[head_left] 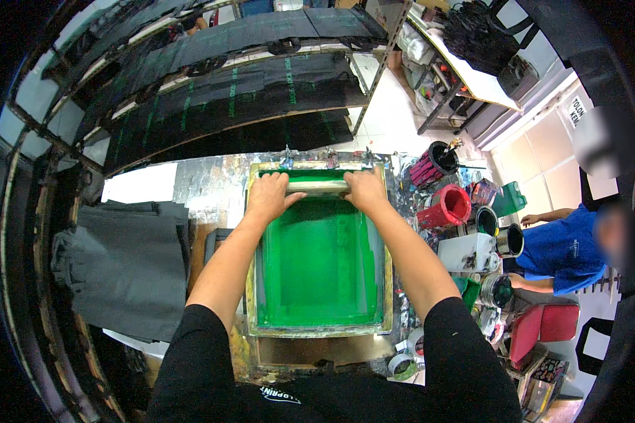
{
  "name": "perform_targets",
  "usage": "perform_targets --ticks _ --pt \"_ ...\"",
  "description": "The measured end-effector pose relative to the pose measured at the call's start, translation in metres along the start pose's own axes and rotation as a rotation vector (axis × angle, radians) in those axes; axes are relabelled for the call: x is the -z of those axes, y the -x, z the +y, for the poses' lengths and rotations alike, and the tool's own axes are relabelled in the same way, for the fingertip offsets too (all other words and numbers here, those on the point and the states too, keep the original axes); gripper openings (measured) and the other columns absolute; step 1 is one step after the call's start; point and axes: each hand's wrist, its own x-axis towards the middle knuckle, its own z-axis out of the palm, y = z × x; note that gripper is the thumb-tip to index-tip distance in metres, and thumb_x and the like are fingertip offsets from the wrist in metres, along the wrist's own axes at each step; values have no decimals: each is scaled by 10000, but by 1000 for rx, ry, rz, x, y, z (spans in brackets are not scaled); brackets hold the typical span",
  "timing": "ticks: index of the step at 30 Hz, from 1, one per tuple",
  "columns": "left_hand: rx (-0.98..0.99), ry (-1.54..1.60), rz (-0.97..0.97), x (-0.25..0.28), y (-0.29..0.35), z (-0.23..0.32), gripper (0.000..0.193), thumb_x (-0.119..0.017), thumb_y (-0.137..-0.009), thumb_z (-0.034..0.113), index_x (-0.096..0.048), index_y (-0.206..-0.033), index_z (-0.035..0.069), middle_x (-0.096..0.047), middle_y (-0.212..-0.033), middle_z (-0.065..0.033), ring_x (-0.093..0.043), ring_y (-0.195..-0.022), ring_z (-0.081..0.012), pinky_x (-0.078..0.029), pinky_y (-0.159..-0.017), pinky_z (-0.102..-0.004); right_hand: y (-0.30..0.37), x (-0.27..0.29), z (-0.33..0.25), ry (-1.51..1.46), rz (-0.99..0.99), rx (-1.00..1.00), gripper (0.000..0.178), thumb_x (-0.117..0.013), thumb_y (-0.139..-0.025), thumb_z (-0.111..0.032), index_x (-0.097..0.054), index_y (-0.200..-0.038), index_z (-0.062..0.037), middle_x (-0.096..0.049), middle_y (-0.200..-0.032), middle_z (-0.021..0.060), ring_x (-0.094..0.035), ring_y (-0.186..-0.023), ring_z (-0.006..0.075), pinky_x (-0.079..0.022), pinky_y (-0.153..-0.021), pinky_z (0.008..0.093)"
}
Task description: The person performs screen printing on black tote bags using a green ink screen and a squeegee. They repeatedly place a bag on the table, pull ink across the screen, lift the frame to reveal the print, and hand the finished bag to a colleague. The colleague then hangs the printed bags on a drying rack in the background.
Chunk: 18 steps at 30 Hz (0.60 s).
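A printing screen (310, 261) in a wooden frame lies flat on the table in front of me, its mesh coated with green ink. Across its far end lies a squeegee (317, 187) with a pale handle. My left hand (269, 197) is closed on the handle's left end, thumb on the near side. At the right end my right hand (366, 191) grips it the same way. Green ink shows beyond the squeegee, along the frame's far edge. The squeegee's blade is hidden beneath the handle. Metal clamps (331, 158) stand behind the frame.
A stack of black fabric bags (130, 261) lies left of the screen. Paint pots, including a red bucket (444, 206), and a white jerrycan (467, 252) crowd the right side. Racks of printed black sheets (233, 92) stand beyond. A person in a blue shirt (564, 247) is at the right.
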Motion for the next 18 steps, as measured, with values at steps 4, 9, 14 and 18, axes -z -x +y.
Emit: perform_targets --ticks 4,9,14,18 --pt "-29 -14 143 -4 11 7 658 -720 -839 725 -669 -883 71 -685 -871 -103 -679 -850 -295 -539 -748 -410 18 -12 -1 1 37 15 368 -906 -743 -231 -714 -1048 -152 -748 -992 71 -725 -1010 284 -405 -1088 583" --pt "0 6 130 -7 6 6 682 -690 -843 753 -677 -889 73 -696 -881 -110 -688 -857 -302 -540 -765 -430 11 -13 -1 20 83 19 361 -893 -773 -256 -725 -1082 -177 -736 -993 52 -724 -1036 272 -369 -1128 630" --pt "-7 -2 89 -5 31 13 672 -681 -861 742 -673 -888 70 -704 -840 -128 -697 -805 -326 -542 -737 -445 27 -9 -7 11 12 51 374 -888 -788 -285 -739 -1119 -189 -756 -1011 66 -737 -1032 280 -366 -1130 654" --pt "-29 25 138 1 82 31 640 -722 -841 718 -647 -862 82 -684 -817 -120 -688 -779 -327 -539 -723 -443 78 -12 -27 4 -34 38 359 -877 -799 -269 -736 -1117 -180 -755 -1016 72 -734 -1041 285 -352 -1137 659"
